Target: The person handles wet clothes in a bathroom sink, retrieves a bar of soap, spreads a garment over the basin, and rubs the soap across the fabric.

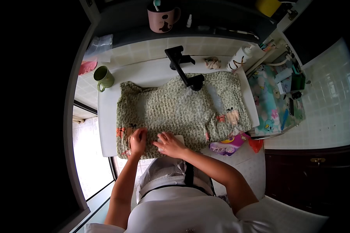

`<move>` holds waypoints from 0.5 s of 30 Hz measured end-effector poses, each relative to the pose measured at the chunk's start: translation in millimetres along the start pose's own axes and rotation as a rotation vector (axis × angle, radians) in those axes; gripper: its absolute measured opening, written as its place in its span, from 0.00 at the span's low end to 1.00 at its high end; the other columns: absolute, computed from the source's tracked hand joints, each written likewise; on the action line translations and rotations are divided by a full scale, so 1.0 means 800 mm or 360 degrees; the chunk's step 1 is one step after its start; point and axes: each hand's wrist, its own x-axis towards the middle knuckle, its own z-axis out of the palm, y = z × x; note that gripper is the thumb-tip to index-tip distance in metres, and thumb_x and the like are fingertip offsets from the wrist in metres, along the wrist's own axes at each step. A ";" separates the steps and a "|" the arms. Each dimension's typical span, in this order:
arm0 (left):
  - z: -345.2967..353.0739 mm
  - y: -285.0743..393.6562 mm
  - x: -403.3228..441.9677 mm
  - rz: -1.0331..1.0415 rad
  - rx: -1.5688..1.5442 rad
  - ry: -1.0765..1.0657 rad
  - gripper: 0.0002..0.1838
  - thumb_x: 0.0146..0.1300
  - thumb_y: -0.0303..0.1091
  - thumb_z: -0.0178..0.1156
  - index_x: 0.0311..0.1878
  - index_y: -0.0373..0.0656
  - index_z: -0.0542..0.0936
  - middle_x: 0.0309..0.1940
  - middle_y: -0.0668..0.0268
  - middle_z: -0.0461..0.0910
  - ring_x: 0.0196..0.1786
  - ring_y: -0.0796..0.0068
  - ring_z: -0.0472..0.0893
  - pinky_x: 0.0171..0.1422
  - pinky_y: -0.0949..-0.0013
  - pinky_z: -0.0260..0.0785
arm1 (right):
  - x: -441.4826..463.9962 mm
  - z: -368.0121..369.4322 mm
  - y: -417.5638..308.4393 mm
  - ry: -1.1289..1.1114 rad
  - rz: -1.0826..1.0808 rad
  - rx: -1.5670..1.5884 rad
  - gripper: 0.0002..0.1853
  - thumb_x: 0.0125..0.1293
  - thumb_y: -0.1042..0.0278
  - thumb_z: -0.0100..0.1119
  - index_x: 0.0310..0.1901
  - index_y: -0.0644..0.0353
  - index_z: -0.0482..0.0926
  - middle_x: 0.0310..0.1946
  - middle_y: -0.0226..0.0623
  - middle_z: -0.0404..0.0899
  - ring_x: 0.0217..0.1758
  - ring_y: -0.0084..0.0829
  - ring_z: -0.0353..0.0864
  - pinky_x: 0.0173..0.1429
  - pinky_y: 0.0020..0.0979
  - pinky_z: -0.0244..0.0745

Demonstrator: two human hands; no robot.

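Note:
A green patterned quilted cloth [171, 106] lies spread over the white sink counter [107, 132], with wet-looking patches on it. My left hand [138, 141] is closed at the cloth's front left part, near an orange print; what its fingers hold, if anything, is hidden. My right hand [169, 145] rests near the front edge, its fingers apart and bent toward my left hand. A small white object [179, 138] shows beside my right hand, partly covered by it. The black faucet [182, 72] reaches over the cloth from behind.
A green mug [104, 78] stands at the back left. At the back right are a white pump bottle [239, 59] and a crumpled item [212, 62]. A pink mug [163, 19] is on the shelf above. A purple package [227, 145] lies below the counter's front right.

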 end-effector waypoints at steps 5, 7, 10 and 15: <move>-0.005 0.006 -0.001 0.0143 0.0155 -0.0047 0.06 0.60 0.24 0.56 0.38 0.40 0.81 0.33 0.57 0.81 0.36 0.60 0.81 0.40 0.66 0.72 | -0.023 0.007 0.022 0.0131 0.0329 0.0092 0.27 0.65 0.56 0.57 0.66 0.41 0.66 0.53 0.50 0.65 0.55 0.47 0.70 0.56 0.46 0.70; -0.003 0.003 -0.002 0.0176 0.0191 -0.0050 0.06 0.59 0.25 0.56 0.38 0.40 0.81 0.32 0.58 0.80 0.36 0.59 0.81 0.40 0.65 0.72 | -0.028 0.000 0.031 0.0054 0.0550 -0.0049 0.27 0.66 0.57 0.56 0.66 0.40 0.65 0.53 0.52 0.65 0.54 0.47 0.72 0.53 0.45 0.72; -0.002 0.005 -0.003 0.0200 0.0252 -0.0044 0.05 0.59 0.25 0.56 0.37 0.41 0.81 0.31 0.58 0.80 0.36 0.57 0.80 0.40 0.63 0.72 | -0.011 -0.008 0.033 -0.0041 0.0728 0.0136 0.28 0.65 0.58 0.57 0.67 0.39 0.65 0.52 0.48 0.65 0.49 0.47 0.72 0.51 0.44 0.72; 0.000 0.009 -0.001 0.0210 0.0314 -0.0036 0.05 0.58 0.26 0.57 0.36 0.42 0.81 0.31 0.59 0.79 0.36 0.57 0.80 0.41 0.62 0.72 | -0.009 -0.009 0.015 0.0110 0.0657 0.0107 0.23 0.64 0.56 0.57 0.62 0.41 0.72 0.47 0.48 0.71 0.46 0.47 0.74 0.49 0.47 0.72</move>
